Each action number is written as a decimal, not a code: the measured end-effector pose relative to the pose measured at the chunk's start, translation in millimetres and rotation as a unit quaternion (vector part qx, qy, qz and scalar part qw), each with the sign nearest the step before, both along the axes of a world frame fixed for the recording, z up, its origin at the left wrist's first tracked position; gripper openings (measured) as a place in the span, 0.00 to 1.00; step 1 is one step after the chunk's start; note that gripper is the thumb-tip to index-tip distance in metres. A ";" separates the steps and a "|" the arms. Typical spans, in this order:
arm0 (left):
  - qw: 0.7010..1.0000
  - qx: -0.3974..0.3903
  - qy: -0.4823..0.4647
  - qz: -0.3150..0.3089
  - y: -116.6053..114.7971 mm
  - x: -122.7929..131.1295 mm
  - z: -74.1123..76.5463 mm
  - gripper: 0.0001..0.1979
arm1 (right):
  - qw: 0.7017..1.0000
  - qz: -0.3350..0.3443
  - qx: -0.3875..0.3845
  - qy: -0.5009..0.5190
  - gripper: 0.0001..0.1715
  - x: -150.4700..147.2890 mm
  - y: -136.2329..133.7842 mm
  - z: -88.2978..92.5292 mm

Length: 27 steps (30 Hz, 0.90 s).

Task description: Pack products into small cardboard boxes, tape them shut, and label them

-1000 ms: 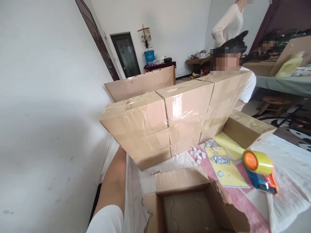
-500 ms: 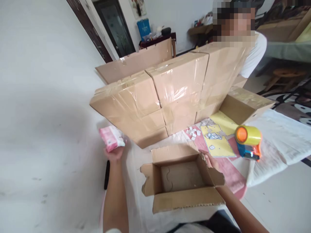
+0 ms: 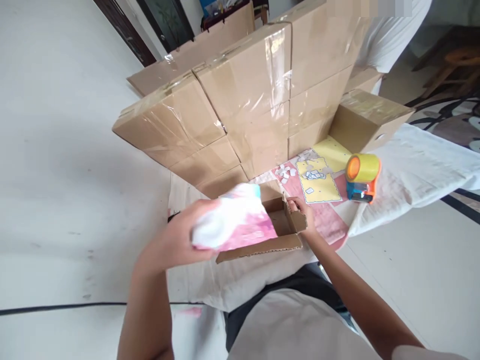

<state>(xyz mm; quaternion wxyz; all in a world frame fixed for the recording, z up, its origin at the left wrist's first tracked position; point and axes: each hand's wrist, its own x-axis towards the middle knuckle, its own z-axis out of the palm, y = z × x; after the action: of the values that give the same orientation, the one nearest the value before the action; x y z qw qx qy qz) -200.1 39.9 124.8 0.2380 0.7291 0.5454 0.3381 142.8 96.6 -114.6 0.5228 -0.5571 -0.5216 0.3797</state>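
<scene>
A pink and white soft pack (image 3: 236, 220), which looks like a tissue pack, is gripped at its left end by my left hand (image 3: 187, 232). It hangs over an open cardboard box (image 3: 258, 249) and hides the box's left part. My right hand (image 3: 301, 210) holds the box by its right side, fingers closed around the edge by the torn flap. What shows of the box's inside is bare cardboard.
A wall of taped cardboard boxes (image 3: 258, 110) stands behind. To the right are a yellow sheet (image 3: 322, 187), small white paper pieces (image 3: 285, 173), a tape dispenser with yellow tape (image 3: 363, 175) and another carton (image 3: 369, 120). Someone in a white top (image 3: 393, 37) is behind.
My left hand has swung the soft pack from the far left to above the box. My right hand still holds the box's side. The view has tilted down.
</scene>
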 end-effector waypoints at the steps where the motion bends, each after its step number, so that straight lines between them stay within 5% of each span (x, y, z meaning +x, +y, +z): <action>1: 0.990 -0.058 0.100 -0.082 6.0 22.3 2.5 0.38 | 1.000 -0.001 0.001 0.006 0.21 -0.2 -0.7 -1.0; 3: 0.938 -0.129 0.251 -0.202 16.5 62.9 -1.4 0.41 | 1.000 -0.001 0.003 0.016 0.20 -0.1 -2.0 -2.0; 6: 0.893 -0.141 0.344 -0.253 23.7 101.9 -24.2 0.43 | 1.000 0.007 0.008 0.027 0.20 0.8 -3.1 -1.4; 11: 0.882 -0.099 0.395 -0.235 23.3 117.5 -64.1 0.38 | 0.999 0.028 0.017 0.018 0.19 2.6 -1.7 -0.1; 16: 0.913 -0.094 0.326 -0.226 18.8 99.2 -60.8 0.22 | 0.999 0.048 0.011 -0.005 0.20 3.2 1.7 -3.4; 19: 0.955 -0.009 0.266 -0.129 -6.8 67.9 -58.3 0.13 | 0.999 0.051 0.005 -0.019 0.21 2.8 3.8 -6.0; 21: 0.978 0.116 0.167 0.041 -32.9 44.6 -70.6 0.13 | 0.998 0.049 0.001 -0.025 0.22 2.2 4.9 -7.3; 23: 0.953 0.213 0.006 0.214 -57.7 25.4 -95.1 0.14 | 0.999 0.047 -0.001 -0.028 0.23 1.2 5.8 -8.0; 24: 0.941 0.216 -0.066 0.253 -67.2 18.3 -109.9 0.17 | 0.999 0.046 -0.001 -0.028 0.24 0.7 6.0 -8.1; 27: 0.970 0.089 -0.133 0.184 -80.7 8.3 -150.9 0.32 | 0.999 0.046 0.003 -0.023 0.26 -0.3 5.0 -6.9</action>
<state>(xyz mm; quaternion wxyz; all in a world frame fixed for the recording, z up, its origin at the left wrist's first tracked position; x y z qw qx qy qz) -191.8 -40.8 -26.1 0.1763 0.5829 0.6013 0.5172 142.5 101.6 -121.5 0.4945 -0.5396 -0.5595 0.3889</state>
